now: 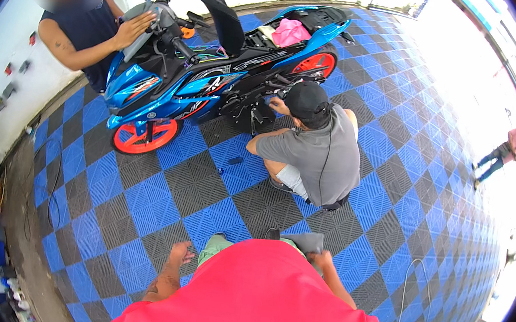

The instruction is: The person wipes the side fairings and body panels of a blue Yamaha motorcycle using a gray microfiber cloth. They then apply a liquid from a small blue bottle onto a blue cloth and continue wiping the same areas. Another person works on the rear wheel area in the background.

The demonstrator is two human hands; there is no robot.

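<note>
My left hand (180, 253) hangs beside my left leg, fingers loosely curled and apart, with nothing seen in it. On the other side, my right hand (321, 261) grips a flat grey piece that looks like folded cloth (304, 241). Ahead stands a blue and black motorcycle (214, 82) with orange-red wheels, out of reach of both hands. Its black seat (215, 8) is tipped up. A pink cloth (290, 33) lies in the uncovered rear section.
A person in a grey shirt (323, 149) squats by the motorcycle's side. Another person (78, 40) stands at its handlebar. Small dark parts (236, 161) lie on the blue and black tile floor (197, 187). Hoses (55, 185) run along the left; a distant person (507, 151) is at right.
</note>
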